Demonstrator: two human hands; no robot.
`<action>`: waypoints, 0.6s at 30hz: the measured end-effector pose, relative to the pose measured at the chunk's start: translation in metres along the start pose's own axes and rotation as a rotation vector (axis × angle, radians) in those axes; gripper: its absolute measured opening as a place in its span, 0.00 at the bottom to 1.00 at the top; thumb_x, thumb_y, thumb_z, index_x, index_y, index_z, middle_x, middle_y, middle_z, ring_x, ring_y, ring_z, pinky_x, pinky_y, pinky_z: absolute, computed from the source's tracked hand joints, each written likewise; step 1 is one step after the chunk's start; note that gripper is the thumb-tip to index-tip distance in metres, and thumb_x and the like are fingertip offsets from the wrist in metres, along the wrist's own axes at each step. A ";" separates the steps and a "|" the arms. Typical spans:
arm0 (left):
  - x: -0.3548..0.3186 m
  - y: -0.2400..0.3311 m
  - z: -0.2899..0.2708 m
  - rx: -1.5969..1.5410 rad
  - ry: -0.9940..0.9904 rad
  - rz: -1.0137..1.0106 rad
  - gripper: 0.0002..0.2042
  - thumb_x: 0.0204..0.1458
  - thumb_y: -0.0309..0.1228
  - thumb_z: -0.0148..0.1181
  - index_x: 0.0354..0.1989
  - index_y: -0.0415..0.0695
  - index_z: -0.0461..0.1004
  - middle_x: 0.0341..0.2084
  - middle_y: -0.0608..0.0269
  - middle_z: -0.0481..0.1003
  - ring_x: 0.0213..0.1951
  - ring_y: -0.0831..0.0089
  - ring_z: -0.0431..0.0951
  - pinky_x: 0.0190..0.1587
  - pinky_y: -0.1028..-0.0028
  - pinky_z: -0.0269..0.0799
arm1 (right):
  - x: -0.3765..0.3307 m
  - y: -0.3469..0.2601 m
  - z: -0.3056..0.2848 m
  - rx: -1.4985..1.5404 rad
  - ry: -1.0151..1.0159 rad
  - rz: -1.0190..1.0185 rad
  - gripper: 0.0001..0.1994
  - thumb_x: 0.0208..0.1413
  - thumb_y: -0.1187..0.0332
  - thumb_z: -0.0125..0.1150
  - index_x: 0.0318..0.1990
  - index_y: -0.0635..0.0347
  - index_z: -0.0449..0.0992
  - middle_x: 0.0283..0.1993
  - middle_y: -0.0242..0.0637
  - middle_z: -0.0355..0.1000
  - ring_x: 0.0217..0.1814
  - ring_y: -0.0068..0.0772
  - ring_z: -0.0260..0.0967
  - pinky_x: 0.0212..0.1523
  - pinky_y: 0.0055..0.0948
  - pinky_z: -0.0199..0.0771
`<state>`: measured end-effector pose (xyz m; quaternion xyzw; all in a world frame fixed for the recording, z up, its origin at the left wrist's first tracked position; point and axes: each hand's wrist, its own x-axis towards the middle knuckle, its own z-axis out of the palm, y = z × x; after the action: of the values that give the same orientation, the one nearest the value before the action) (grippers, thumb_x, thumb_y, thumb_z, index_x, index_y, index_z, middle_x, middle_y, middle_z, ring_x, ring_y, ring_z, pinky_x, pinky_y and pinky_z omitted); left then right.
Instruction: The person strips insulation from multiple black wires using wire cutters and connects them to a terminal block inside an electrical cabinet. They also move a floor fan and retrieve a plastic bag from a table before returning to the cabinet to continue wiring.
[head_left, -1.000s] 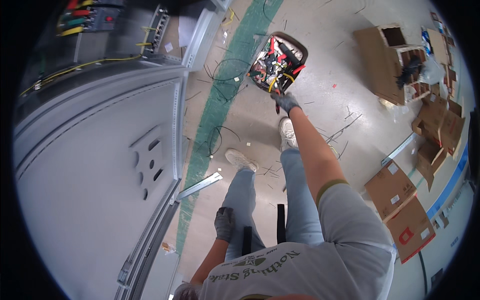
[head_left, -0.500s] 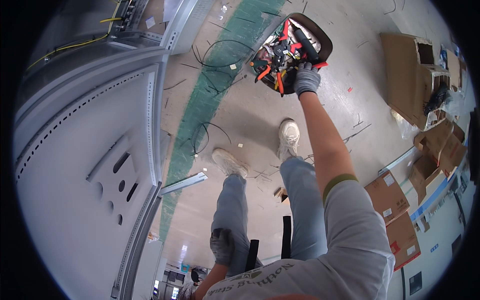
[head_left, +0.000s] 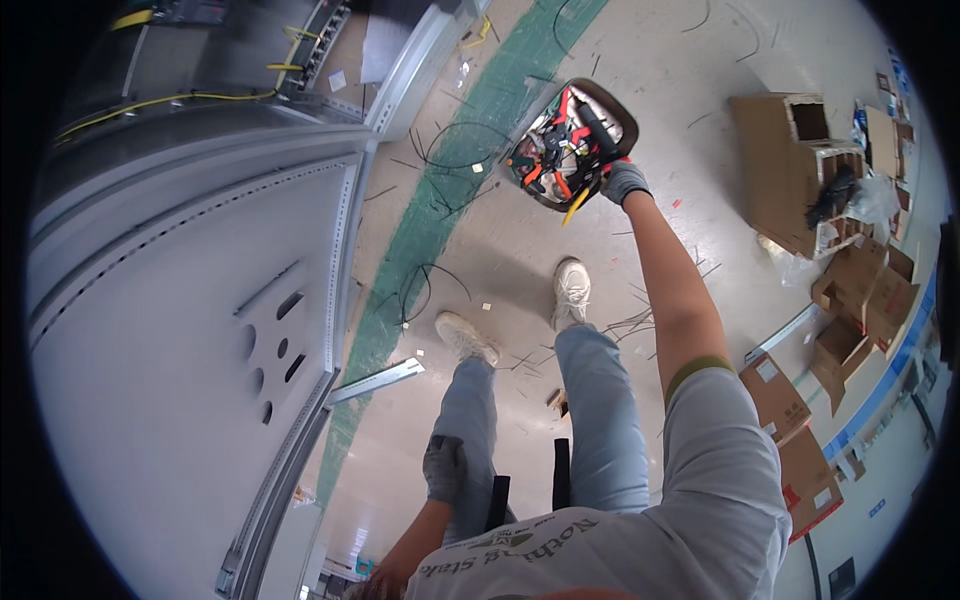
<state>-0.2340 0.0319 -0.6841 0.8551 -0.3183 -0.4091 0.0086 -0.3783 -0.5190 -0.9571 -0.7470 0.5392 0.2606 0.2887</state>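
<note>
A dark tool bucket (head_left: 632,131) stands on the floor ahead, filled with red-, orange- and black-handled hand tools. My right hand (head_left: 627,183), in a grey glove, is at its near right rim with the fingers curled inward. Its fingertips are hidden, so what they grip cannot be made out. Beside them lies a red handle, and a yellow handle (head_left: 575,207) juts over the near rim. Against my left leg (head_left: 468,400) rests my left hand (head_left: 443,468), also gloved in grey. Its fingers look curled, and anything inside them is hidden.
A large metal cabinet with its pale panel (head_left: 200,400) fills the left side. Cardboard boxes (head_left: 775,170) line the right. Black wire loops (head_left: 465,145) and offcuts litter the floor. A metal strip (head_left: 385,380) sticks out near my left shoe (head_left: 466,337).
My right hand has shifted to the bucket's near right side. The yellow handle now projects over the rim, and the orange-handled pliers sit lower. The whole view has shifted slightly; my left hand stays by my leg.
</note>
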 end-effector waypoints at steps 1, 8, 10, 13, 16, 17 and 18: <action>0.003 0.001 -0.002 -0.002 0.009 0.040 0.07 0.47 0.28 0.54 0.35 0.45 0.75 0.33 0.53 0.72 0.34 0.53 0.73 0.37 0.59 0.70 | -0.005 0.019 -0.009 0.097 0.053 -0.025 0.10 0.46 0.64 0.54 0.32 0.60 0.78 0.34 0.49 0.75 0.40 0.49 0.73 0.42 0.39 0.74; 0.038 0.087 -0.070 -0.543 0.057 -0.014 0.09 0.54 0.34 0.55 0.40 0.43 0.73 0.32 0.61 0.72 0.28 0.70 0.74 0.35 0.71 0.70 | -0.149 0.006 -0.090 0.467 0.124 -0.208 0.12 0.52 0.65 0.55 0.41 0.60 0.74 0.40 0.51 0.73 0.43 0.49 0.72 0.46 0.38 0.71; 0.057 0.121 -0.102 -1.145 -0.115 -0.079 0.16 0.56 0.42 0.55 0.46 0.44 0.71 0.42 0.65 0.73 0.38 0.74 0.74 0.41 0.75 0.69 | -0.227 -0.020 -0.114 0.717 0.173 -0.408 0.10 0.54 0.68 0.56 0.41 0.63 0.73 0.37 0.48 0.73 0.38 0.38 0.70 0.43 0.33 0.70; 0.037 0.228 -0.188 -1.499 -0.273 0.148 0.24 0.54 0.47 0.57 0.53 0.46 0.67 0.47 0.63 0.72 0.45 0.72 0.74 0.46 0.73 0.71 | -0.359 -0.075 -0.173 1.013 0.053 -0.546 0.07 0.56 0.74 0.53 0.41 0.64 0.72 0.35 0.32 0.71 0.36 0.25 0.66 0.40 0.27 0.70; -0.026 0.316 -0.264 -1.854 -0.392 0.313 0.23 0.53 0.42 0.60 0.54 0.44 0.64 0.47 0.58 0.72 0.46 0.66 0.74 0.52 0.69 0.71 | -0.457 -0.111 -0.218 1.059 0.138 -0.790 0.09 0.55 0.76 0.55 0.44 0.62 0.71 0.36 0.32 0.70 0.37 0.20 0.65 0.40 0.24 0.70; -0.040 0.328 -0.278 -1.752 -0.317 0.452 0.21 0.54 0.38 0.59 0.53 0.44 0.64 0.45 0.57 0.73 0.46 0.66 0.74 0.51 0.69 0.71 | -0.494 -0.123 -0.247 0.991 0.180 -0.818 0.09 0.56 0.74 0.56 0.44 0.62 0.71 0.37 0.33 0.70 0.38 0.22 0.66 0.42 0.25 0.70; -0.053 0.337 -0.288 -1.640 -0.243 0.576 0.18 0.55 0.34 0.57 0.52 0.43 0.65 0.44 0.56 0.73 0.45 0.67 0.74 0.51 0.70 0.71 | -0.522 -0.134 -0.265 1.011 0.185 -0.776 0.10 0.56 0.72 0.56 0.45 0.63 0.71 0.38 0.35 0.71 0.41 0.25 0.67 0.44 0.28 0.69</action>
<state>-0.2365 -0.2782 -0.3625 0.4163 -0.1260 -0.5792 0.6895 -0.3770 -0.3315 -0.3864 -0.6790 0.3089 -0.2144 0.6305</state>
